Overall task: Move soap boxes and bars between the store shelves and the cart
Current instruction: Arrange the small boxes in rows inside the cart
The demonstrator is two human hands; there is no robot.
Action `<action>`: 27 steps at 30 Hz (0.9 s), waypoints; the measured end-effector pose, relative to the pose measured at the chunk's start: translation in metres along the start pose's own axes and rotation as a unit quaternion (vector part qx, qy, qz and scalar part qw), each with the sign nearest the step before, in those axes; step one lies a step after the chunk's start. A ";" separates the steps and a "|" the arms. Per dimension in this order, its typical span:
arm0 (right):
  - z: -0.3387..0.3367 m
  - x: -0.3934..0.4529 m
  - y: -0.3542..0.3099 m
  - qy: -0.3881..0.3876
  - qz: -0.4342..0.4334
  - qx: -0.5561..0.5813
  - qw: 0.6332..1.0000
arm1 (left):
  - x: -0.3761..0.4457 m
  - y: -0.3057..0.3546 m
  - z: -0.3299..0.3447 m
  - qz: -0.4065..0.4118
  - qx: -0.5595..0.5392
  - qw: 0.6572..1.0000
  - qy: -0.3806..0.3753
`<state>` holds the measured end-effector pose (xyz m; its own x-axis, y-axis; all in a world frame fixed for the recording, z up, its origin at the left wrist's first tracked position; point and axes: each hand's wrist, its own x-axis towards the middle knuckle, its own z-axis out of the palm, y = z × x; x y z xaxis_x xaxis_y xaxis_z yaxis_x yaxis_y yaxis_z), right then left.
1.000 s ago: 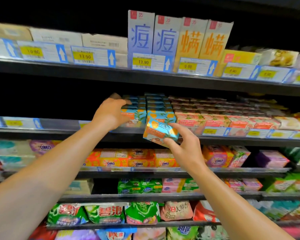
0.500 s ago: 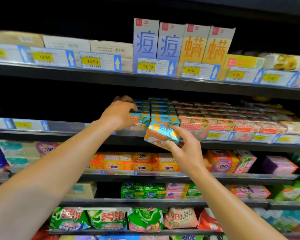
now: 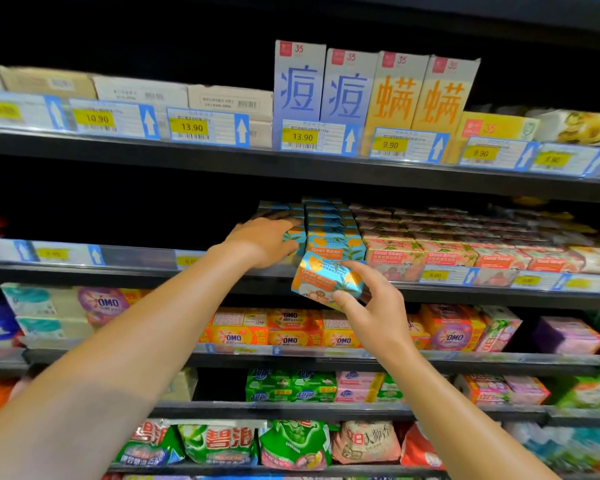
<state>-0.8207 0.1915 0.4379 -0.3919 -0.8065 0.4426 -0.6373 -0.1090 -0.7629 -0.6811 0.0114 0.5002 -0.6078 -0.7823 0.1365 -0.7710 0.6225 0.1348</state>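
Head view put me in front of the soap aisle with both arms raised to the second shelf (image 3: pixel 499 296). My right hand (image 3: pixel 374 306) pinched a blue-and-orange Goat Soap box (image 3: pixel 323 278) between thumb and fingers, tilted, just in front of the shelf lip and below the stacked blue Goat Soap boxes (image 3: pixel 333 237). My left hand (image 3: pixel 260 242) was curled over the front box of the left blue column (image 3: pixel 293 237), fingers wrapped on its top and side; I could not tell whether it was truly gripped or only touched. Pink Goat Soap boxes (image 3: pixel 444 254) sat in rows just right of the blue ones. OMO bars (image 3: pixel 288 332) lay one shelf down. No cart was visible.
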 end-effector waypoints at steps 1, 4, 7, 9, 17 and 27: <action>0.000 0.000 0.000 -0.001 -0.001 -0.001 1.000 | 0.001 0.000 0.001 -0.002 0.002 1.000 0.002; 0.001 -0.001 -0.002 0.001 -0.005 0.000 1.000 | 0.004 -0.002 0.005 -0.008 0.002 1.000 0.007; 0.001 0.000 -0.003 0.003 -0.008 0.000 1.000 | 0.007 -0.003 0.007 -0.004 0.002 1.000 0.019; 0.001 0.000 -0.004 0.004 -0.007 0.003 1.000 | 0.009 -0.004 0.008 0.002 -0.006 1.000 0.018; 0.001 -0.002 -0.003 0.007 0.002 0.013 1.000 | 0.014 -0.007 0.005 0.024 -0.008 1.000 0.013; 0.002 -0.003 -0.002 0.021 0.009 0.011 1.000 | 0.023 -0.013 0.002 0.052 -0.015 0.999 0.005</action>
<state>-0.8169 0.1932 0.4372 -0.4317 -0.7832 0.4475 -0.6150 -0.1073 -0.7812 -0.6851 -0.0152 0.4998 -0.6827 -0.7126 0.1615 -0.6972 0.7015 0.1477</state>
